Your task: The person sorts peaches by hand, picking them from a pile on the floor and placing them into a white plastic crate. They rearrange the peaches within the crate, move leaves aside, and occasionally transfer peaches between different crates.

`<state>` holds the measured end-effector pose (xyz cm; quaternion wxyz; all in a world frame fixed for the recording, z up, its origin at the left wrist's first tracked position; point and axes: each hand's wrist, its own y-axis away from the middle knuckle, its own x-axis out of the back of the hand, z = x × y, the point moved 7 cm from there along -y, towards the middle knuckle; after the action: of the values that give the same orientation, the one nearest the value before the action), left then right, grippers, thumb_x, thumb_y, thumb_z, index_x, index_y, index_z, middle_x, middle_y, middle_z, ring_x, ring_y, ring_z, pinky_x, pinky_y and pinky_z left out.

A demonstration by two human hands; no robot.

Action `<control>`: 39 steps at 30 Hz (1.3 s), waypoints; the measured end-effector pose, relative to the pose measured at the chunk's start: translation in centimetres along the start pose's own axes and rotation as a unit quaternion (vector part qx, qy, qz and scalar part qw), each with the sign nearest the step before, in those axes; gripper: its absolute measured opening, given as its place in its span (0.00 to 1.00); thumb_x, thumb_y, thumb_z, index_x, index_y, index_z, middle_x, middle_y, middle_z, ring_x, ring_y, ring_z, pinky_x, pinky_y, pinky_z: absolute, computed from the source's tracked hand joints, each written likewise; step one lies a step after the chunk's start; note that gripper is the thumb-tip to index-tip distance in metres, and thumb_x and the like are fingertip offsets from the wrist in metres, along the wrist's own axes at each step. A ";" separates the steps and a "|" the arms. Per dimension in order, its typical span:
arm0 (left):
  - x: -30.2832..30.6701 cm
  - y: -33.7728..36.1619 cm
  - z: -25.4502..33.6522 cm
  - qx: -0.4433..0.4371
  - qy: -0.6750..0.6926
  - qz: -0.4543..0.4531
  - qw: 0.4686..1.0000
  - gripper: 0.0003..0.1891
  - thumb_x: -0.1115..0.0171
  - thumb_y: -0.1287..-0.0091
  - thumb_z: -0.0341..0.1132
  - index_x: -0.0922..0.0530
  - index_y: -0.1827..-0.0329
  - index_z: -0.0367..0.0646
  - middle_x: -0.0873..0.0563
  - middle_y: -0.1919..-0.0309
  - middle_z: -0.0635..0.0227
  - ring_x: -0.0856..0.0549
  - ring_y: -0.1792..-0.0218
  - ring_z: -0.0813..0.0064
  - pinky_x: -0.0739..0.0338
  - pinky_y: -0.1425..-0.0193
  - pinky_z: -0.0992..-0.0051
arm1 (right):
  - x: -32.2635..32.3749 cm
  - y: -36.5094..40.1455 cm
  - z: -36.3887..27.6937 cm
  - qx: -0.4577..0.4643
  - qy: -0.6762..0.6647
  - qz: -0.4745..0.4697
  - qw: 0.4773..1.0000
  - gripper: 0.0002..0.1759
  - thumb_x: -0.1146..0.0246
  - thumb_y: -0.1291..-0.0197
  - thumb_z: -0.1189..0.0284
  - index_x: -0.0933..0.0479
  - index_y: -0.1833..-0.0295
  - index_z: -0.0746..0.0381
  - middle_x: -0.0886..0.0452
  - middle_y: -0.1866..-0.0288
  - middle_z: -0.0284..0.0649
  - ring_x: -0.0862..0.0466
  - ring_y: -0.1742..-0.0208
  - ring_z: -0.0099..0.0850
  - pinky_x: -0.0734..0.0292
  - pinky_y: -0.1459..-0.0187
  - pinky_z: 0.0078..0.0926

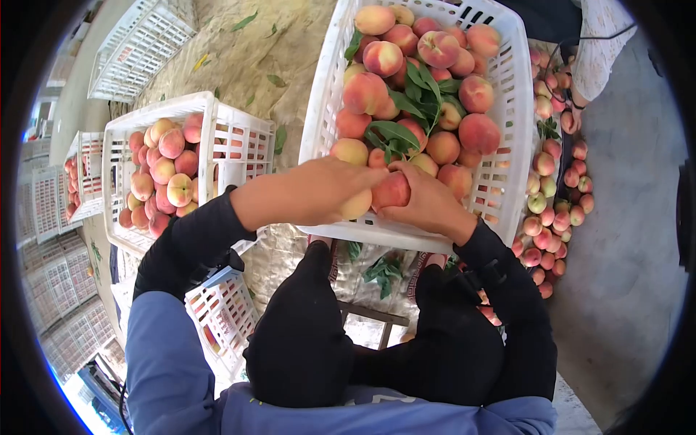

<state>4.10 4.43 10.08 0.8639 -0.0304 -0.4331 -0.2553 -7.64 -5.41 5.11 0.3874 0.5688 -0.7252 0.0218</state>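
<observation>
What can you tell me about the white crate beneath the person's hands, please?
The crate is white, apparently plastic, rectangular and open-topped, with a thick rim and slotted walls. Standing upright, it is heaped with red-and-yellow peaches and a leafy sprig. The left hand and right hand are over its near end; whether either touches its rim is unclear.

Far left, a white crate (141,51) at the edge of a pale, crumpled tarp (239,65). Scattered over the tarp, loose green leaves (275,80) and a yellow leaf (201,61). Along the left edge, stacks of pale crates (69,308), too small for much detail. Near, in the middle, a leaf bunch (384,272) just beyond a dark bar (377,314). At right, grey floor (623,239). Far right, another person's pale, stained clothing (602,54), with a dark cable (594,38) running across.
</observation>
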 end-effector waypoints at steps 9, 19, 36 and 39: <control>0.4 1.0 0.0 0.050 -0.091 0.073 0.992 0.39 0.25 0.46 0.42 0.31 0.31 0.43 0.19 0.44 0.58 0.21 0.41 0.54 0.39 0.25 0.52 | 0.9 2.2 1.2 0.043 -0.075 -0.052 0.995 0.48 0.28 0.49 0.52 0.36 0.27 0.65 0.26 0.34 0.56 0.24 0.36 0.50 0.28 0.36 0.39; 0.0 1.2 0.5 0.095 -0.120 0.102 0.983 0.41 0.36 0.36 0.57 0.33 0.29 0.35 0.22 0.41 0.49 0.25 0.36 0.48 0.41 0.24 0.52 | -0.9 0.5 -1.0 0.121 0.029 -0.016 0.992 0.48 0.31 0.47 0.53 0.39 0.27 0.69 0.26 0.36 0.57 0.26 0.34 0.53 0.31 0.33 0.44; 1.5 2.1 0.2 0.088 -0.123 0.095 0.984 0.31 0.28 0.44 0.44 0.26 0.41 0.36 0.16 0.56 0.53 0.22 0.38 0.55 0.49 0.19 0.49 | 1.0 1.0 -1.6 0.017 0.125 -0.042 0.991 0.47 0.30 0.50 0.49 0.33 0.29 0.63 0.20 0.42 0.52 0.18 0.45 0.49 0.24 0.46 0.44; 0.1 0.9 -0.4 0.103 -0.114 0.030 0.988 0.29 0.27 0.45 0.45 0.25 0.44 0.38 0.16 0.58 0.55 0.19 0.43 0.56 0.47 0.20 0.50 | 0.4 0.6 -1.5 0.032 0.125 -0.031 0.991 0.46 0.31 0.49 0.50 0.34 0.29 0.64 0.20 0.42 0.53 0.18 0.46 0.51 0.24 0.46 0.45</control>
<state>4.85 5.01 10.11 0.8145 0.0172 -0.5519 -0.1780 -7.39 -4.80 6.64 0.4574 0.5959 -0.6518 0.1039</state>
